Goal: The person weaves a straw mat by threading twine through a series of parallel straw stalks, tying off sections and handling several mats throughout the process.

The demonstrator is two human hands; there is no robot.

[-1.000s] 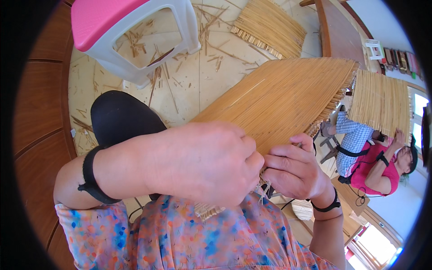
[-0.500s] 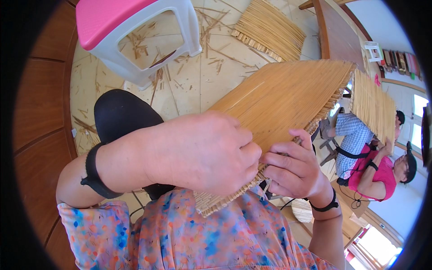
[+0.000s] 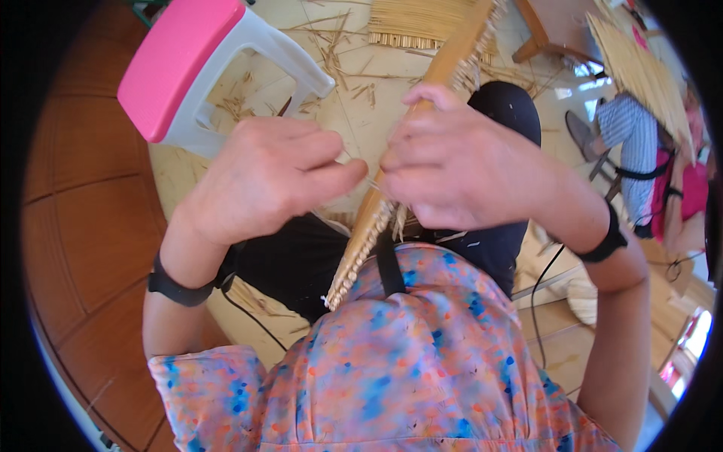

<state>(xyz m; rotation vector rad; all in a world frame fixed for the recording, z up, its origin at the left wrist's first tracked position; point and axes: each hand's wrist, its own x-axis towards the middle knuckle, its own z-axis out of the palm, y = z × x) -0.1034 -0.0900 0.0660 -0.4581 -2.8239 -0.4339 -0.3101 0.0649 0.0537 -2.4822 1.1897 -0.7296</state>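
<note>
A stiff mat of tightly bound straw-coloured stalks (image 3: 361, 245) stands nearly edge-on above my lap, slanting from lower left to upper right. Its knotted, ridged edge faces me. My right hand (image 3: 459, 162) is closed around the mat's middle, with the thumb over its top side. Just left of it, my left hand (image 3: 275, 177) is held off the mat with its fingers pinched. A thin pale strand (image 3: 372, 183) spans the small gap between my hands; its ends are hidden by the fingers. Loose fibres hang from the mat below my right hand.
A white stool with a pink top (image 3: 177, 68) stands at the far left, beside brown wooden panels (image 3: 98, 233). Another stalk mat (image 3: 407, 22) lies on the scrap-strewn floor. At right, a seated co-worker holds a pale mat (image 3: 640, 75) near a wooden piece of furniture (image 3: 553, 30).
The mat has turned from showing its broad face to nearly edge-on. My left hand has pulled away leftward from the edge; my right hand has moved up and now grips the mat.
</note>
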